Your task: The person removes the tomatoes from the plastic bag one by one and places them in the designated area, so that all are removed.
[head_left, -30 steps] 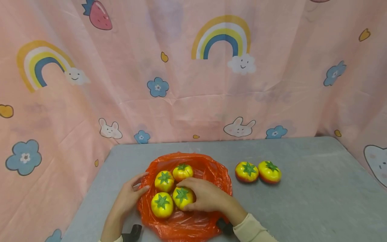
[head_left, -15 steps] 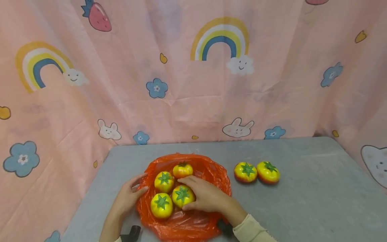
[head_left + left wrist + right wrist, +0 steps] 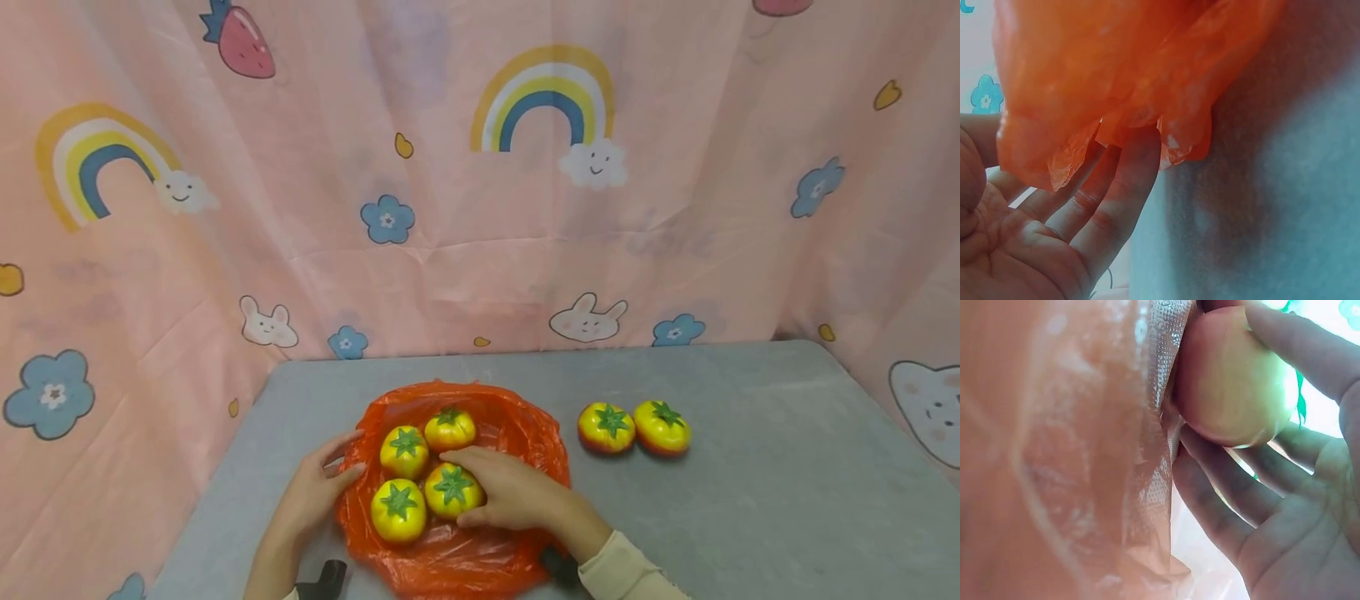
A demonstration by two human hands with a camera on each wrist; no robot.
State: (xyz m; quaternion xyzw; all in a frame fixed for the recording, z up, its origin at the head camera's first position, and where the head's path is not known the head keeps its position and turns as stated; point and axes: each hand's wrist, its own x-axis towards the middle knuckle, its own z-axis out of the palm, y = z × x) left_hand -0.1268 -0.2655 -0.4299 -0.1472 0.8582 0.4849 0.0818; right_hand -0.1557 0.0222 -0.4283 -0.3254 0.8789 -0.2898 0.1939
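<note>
An orange-red plastic bag (image 3: 480,575) lies spread on the grey table with several yellow toy fruits with green star-shaped tops inside. My right hand (image 3: 517,493) holds the near right fruit (image 3: 453,490), its thumb and fingers curled round the side; the right wrist view shows this fruit (image 3: 1232,378) within the fingers of the hand (image 3: 1310,512). At the bag's left edge is my left hand (image 3: 311,493), fingers spread. In the left wrist view the fingertips of this hand (image 3: 1054,231) reach under the bag's crumpled edge (image 3: 1116,75), the fingers nearly straight.
Two more yellow and red fruits, one (image 3: 606,428) beside the other (image 3: 662,428), stand on the table (image 3: 787,500) right of the bag. Behind the table hangs a pink patterned curtain (image 3: 450,292). Dark objects (image 3: 326,581) show by both wrists.
The view has shifted slightly. My right hand stays at the same fruit, which has tipped a little, and the far fruit in the bag has also shifted slightly. My left hand remains at the bag's edge.
</note>
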